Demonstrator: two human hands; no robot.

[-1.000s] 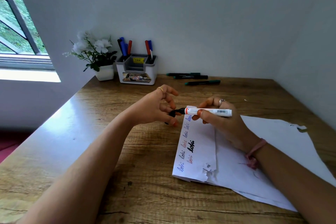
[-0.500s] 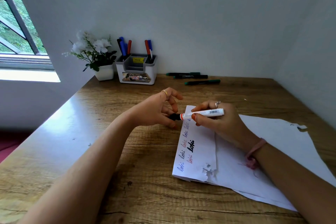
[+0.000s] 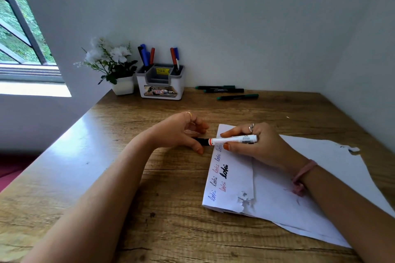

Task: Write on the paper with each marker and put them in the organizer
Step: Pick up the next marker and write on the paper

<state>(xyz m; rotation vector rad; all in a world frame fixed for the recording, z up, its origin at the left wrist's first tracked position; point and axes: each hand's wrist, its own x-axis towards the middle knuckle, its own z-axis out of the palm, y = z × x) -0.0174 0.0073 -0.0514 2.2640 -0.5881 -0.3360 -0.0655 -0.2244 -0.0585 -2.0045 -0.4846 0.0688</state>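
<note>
Right hand grips the white marker round its barrel, thumb below and fingers above, holding it level just above the far left corner of the paper. The marker's long axis runs almost straight left to right, parallel to the table's far edge, with its black cap pointing left off the paper. Left hand meets it there, fingers curled round that cap end, so the two hands sit at opposite ends of one line. By my reading the cap is being pressed on along that axis after writing.

From here the organizer stands well apart, near the far left corner of the table, beside a flower pot; it lies away and to the left, nearer the left hand. Three dark markers lie near the far edge, to the organizer's right.
</note>
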